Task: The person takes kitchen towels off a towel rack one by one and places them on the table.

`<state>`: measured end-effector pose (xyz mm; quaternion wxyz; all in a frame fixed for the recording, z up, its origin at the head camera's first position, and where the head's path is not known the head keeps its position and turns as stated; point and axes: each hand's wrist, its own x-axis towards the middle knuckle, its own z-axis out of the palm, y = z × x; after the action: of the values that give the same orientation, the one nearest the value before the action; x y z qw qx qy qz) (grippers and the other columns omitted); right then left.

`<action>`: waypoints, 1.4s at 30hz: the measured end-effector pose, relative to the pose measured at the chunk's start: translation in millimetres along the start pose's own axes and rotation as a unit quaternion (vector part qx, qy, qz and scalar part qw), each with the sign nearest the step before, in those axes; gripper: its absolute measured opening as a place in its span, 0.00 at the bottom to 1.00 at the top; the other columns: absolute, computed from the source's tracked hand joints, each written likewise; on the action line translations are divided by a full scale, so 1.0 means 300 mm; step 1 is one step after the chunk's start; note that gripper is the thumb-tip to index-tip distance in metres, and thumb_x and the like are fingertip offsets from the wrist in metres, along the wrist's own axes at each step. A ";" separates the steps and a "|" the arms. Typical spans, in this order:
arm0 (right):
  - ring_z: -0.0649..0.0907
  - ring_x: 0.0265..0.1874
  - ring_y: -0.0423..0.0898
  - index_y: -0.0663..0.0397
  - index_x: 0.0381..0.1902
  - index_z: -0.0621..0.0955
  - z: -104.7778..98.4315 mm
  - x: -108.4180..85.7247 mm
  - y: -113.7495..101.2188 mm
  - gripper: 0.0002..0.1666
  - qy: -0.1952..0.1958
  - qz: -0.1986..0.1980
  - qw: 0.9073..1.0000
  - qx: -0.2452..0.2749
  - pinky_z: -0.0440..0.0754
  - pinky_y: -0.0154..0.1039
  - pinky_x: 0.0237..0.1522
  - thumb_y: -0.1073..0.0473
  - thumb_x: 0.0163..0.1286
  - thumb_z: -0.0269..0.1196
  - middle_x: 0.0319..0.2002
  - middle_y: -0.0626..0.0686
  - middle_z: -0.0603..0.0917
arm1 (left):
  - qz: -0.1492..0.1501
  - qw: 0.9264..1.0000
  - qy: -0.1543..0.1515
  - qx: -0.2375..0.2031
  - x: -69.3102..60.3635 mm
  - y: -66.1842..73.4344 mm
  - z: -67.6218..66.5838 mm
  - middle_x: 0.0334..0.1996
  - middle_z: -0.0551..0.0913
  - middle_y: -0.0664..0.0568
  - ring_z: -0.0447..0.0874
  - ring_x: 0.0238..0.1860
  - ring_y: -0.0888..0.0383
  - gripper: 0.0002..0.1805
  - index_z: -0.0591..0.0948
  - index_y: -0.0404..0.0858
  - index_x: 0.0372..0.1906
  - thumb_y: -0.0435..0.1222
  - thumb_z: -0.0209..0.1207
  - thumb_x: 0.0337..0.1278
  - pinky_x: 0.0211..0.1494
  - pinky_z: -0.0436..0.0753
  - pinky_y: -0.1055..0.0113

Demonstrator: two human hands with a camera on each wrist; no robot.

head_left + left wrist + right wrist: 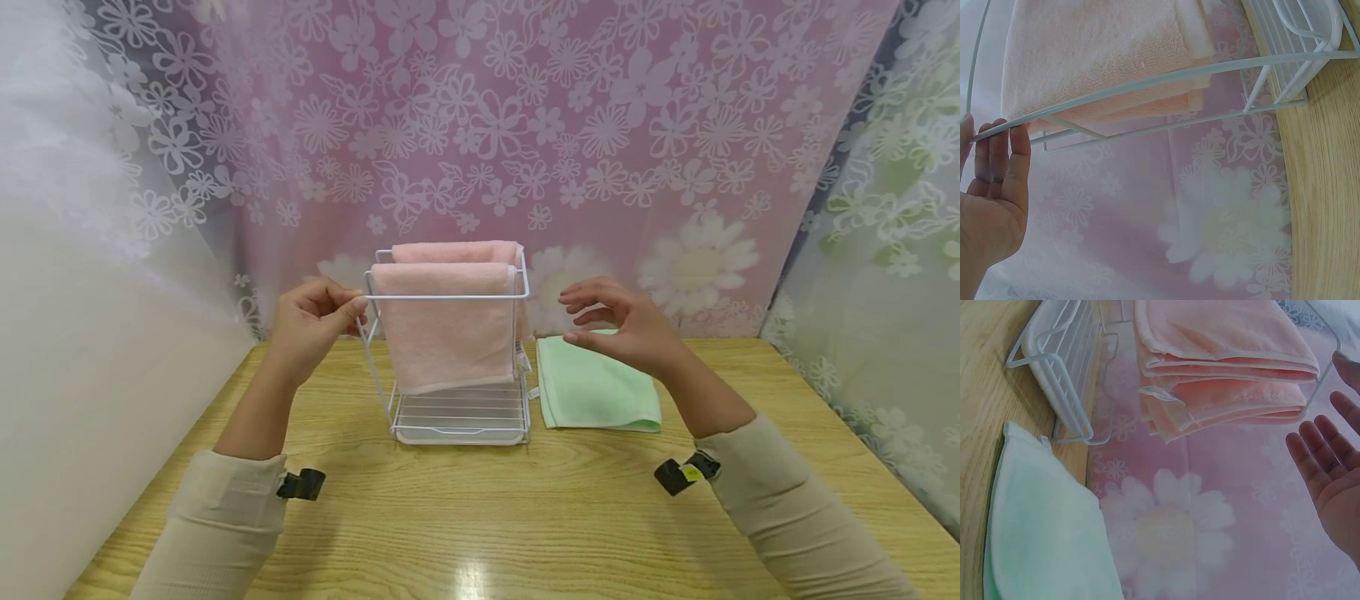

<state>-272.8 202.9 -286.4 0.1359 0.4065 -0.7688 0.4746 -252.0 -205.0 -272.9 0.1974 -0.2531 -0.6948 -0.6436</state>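
A white wire rack (450, 297) stands on the table with a pink towel (450, 333) draped over its upper bars. Another pink layer (457, 251) hangs behind the front one; whether it is a second towel I cannot tell. My left hand (311, 321) pinches the rack's upper left corner between thumb and fingers, and the left wrist view shows the fingers on the white wire (1179, 76). To the right of the rack, my right hand (626, 325) hovers with relaxed, spread fingers, touching nothing. Beneath it lies a folded green towel (600, 387).
The rack's base holds a white tray (461, 435) under wire slats. A wooden table (480, 508) carries everything. Flowered curtains (480, 125) hang behind and at the right, and a pale wall (97, 333) borders the left side.
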 end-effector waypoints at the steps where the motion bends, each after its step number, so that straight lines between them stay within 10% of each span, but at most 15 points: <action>1: 0.80 0.49 0.44 0.62 0.53 0.81 0.000 0.005 -0.006 0.25 0.000 -0.006 1.000 0.002 0.83 0.38 0.50 0.76 0.56 0.70 0.55 0.57 0.78 | 0.001 1.000 -0.001 -0.002 0.000 0.000 0.000 0.26 0.82 0.44 0.82 0.25 0.57 0.06 0.79 0.22 0.32 0.24 0.63 0.58 0.31 0.88 0.66; 42: 0.77 0.58 0.46 0.61 0.57 0.79 -0.006 0.199 -0.179 0.27 -0.068 -0.068 0.994 -0.057 0.76 0.45 0.62 0.70 0.59 0.70 0.59 0.52 0.79 | -0.010 1.000 0.002 0.011 -0.001 0.005 0.002 0.26 0.82 0.45 0.82 0.25 0.56 0.05 0.80 0.25 0.30 0.24 0.63 0.59 0.32 0.88 0.65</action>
<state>-270.3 163.1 -216.7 0.1382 0.4811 -0.7726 0.3906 -250.9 -204.3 -272.1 0.1950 -0.2423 -0.7039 -0.6386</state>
